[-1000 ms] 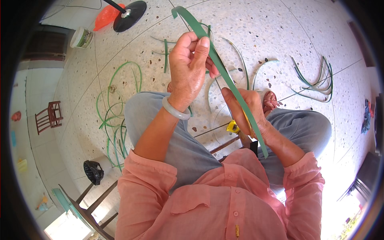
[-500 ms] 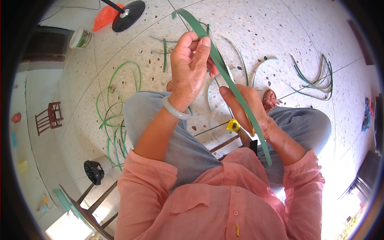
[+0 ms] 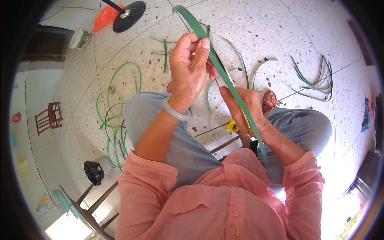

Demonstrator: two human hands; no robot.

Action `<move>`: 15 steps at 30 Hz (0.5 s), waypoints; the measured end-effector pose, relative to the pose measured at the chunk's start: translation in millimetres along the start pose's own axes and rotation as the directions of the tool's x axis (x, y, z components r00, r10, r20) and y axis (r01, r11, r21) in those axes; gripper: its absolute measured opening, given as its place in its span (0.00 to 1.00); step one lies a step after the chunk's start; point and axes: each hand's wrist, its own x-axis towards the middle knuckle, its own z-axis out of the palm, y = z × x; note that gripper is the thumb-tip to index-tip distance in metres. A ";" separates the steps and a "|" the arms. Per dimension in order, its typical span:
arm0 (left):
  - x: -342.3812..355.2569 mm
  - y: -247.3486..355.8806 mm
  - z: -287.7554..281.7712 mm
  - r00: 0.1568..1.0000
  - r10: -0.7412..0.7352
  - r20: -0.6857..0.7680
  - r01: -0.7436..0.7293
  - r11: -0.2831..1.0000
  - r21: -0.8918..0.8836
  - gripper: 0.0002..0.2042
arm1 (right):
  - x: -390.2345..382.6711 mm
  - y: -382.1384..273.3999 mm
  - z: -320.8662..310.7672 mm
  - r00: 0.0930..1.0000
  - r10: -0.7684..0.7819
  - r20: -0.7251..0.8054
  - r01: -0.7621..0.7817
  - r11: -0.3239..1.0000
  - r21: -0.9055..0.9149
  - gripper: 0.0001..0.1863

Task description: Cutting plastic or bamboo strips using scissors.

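A long green flat strip (image 3: 219,64) runs slantwise in front of me, its far end curling above my left hand. My left hand (image 3: 190,66), with a pale bangle at its wrist, pinches the strip between thumb and fingers. Closed around gold-handled scissors (image 3: 250,131) is my right hand (image 3: 249,105). The scissor blades lie along the strip, largely hidden by it. Whether they are cutting into it I cannot tell. The strip's near end hangs across my right wrist toward my lap.
Several thin green strips (image 3: 331,80) lie on the speckled floor at right, with looser coils (image 3: 140,76) at left. Between my knees is a yellow tape measure (image 3: 232,127). A black-lined bin (image 3: 94,173), a white bucket (image 3: 81,39) and a round black stand base (image 3: 129,17) stand leftward.
The strip's near end has shifted slightly left, and its far tip has straightened a little. My right hand has dropped slightly with the scissors; less blade shows. My left hand keeps its pinch.
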 end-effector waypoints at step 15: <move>5.1 -2.3 -3.0 0.999 -0.017 -0.037 0.014 0.995 -0.094 0.08 | 2.1 1.2 -4.2 0.998 -0.030 0.057 0.027 0.998 0.051 0.25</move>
